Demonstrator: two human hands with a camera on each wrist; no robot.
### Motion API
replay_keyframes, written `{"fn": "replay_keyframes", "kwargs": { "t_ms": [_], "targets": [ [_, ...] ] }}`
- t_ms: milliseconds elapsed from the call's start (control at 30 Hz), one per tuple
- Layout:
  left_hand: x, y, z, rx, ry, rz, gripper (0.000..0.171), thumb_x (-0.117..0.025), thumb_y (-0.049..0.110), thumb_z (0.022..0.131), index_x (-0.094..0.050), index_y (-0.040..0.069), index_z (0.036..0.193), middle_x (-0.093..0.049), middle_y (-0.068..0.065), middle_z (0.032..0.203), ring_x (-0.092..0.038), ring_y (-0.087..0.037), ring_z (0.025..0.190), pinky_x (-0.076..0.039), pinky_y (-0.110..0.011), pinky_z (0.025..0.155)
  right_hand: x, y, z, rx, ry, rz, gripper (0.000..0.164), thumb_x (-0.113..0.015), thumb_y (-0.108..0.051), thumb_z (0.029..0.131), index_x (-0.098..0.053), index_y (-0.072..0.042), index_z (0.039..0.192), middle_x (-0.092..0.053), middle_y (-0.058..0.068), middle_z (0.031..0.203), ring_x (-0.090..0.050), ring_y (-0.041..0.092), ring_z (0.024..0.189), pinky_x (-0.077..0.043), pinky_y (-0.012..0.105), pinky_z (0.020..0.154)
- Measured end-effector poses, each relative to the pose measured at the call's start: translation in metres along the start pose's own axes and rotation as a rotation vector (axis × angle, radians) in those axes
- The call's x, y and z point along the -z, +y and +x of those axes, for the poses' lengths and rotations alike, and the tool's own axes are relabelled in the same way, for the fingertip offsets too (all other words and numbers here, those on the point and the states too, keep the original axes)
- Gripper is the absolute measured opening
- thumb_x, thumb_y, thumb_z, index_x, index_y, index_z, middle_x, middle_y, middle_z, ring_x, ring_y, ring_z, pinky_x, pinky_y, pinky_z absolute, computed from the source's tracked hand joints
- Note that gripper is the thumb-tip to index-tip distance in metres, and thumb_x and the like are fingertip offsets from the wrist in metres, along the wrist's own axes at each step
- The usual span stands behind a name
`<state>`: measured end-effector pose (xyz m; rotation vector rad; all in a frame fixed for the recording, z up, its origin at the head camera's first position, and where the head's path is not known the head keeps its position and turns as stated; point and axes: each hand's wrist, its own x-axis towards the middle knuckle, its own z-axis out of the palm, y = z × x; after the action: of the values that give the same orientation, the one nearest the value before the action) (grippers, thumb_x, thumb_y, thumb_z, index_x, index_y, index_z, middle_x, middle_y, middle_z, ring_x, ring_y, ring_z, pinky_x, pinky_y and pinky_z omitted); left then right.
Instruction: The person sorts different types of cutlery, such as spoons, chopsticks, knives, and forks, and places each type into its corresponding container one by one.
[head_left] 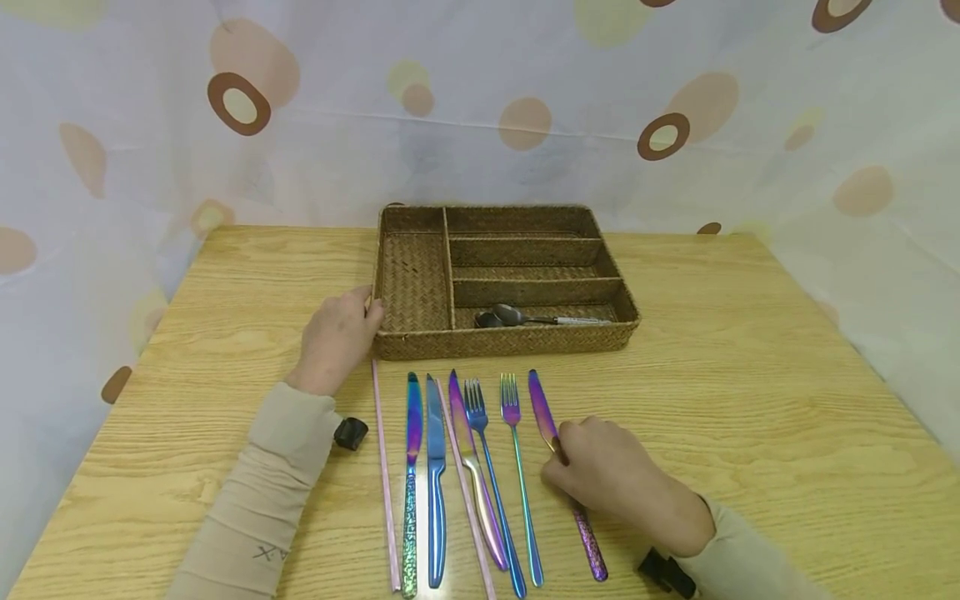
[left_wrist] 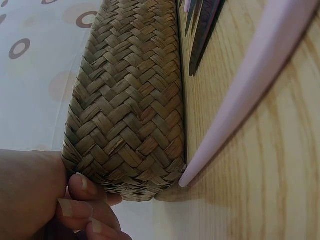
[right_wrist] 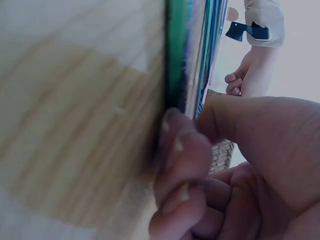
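On the head view, I read the right hand as grasping the rightmost knife near mid-length, beside a fork and in front of the woven tray; the left hand grips the tray's near left corner. I judge the step in hand to be the pick-up of this knife; the next move calls for a secure pinch and a lift clear of the fork, tray steadied. The blade is glossy, shading violet to gold; the handle is purple and textured. On the left wrist view, I note fingers curled at the tray corner and a pink stick beside its base. On the right wrist view, fingertips and thumb close on the knife; blur prevents me from confirming clearance above the table.
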<state>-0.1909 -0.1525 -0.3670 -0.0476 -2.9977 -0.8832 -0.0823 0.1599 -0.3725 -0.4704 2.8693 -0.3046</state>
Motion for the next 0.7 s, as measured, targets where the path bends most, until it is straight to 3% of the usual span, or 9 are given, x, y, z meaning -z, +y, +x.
{"fn": "replay_keyframes", "kwargs": {
  "t_ms": [300,700],
  "targets": [
    [0.0004,0.0006,-0.0020,-0.006,0.001,-0.007,0.048,-0.040,0.023,0.105,-0.046,-0.007,0.143,-0.050,-0.005,0.060,-0.037,-0.010,0.043,-0.033,-0.023,0.039,0.0053,-0.0022,-0.0052,0.021,-0.021,-0.137,0.021,-0.065,-0.020,0.075,-0.047,-0.014,0.066,-0.047,0.000,0.059,-0.045,0.016,0.052,-0.037,0.030,0.043],
    [0.0003,0.0009,-0.0007,-0.005,0.005,0.012,0.047,-0.041,0.023,0.105,-0.048,-0.006,0.141,-0.054,-0.007,0.064,-0.040,-0.012,0.046,-0.035,-0.025,0.041,0.0069,0.0022,-0.0085,0.048,-0.044,-0.253,0.026,-0.068,-0.024,0.079,-0.047,-0.011,0.070,-0.044,0.000,0.057,-0.042,0.014,0.047,-0.033,0.028,0.039]
  ]
}}
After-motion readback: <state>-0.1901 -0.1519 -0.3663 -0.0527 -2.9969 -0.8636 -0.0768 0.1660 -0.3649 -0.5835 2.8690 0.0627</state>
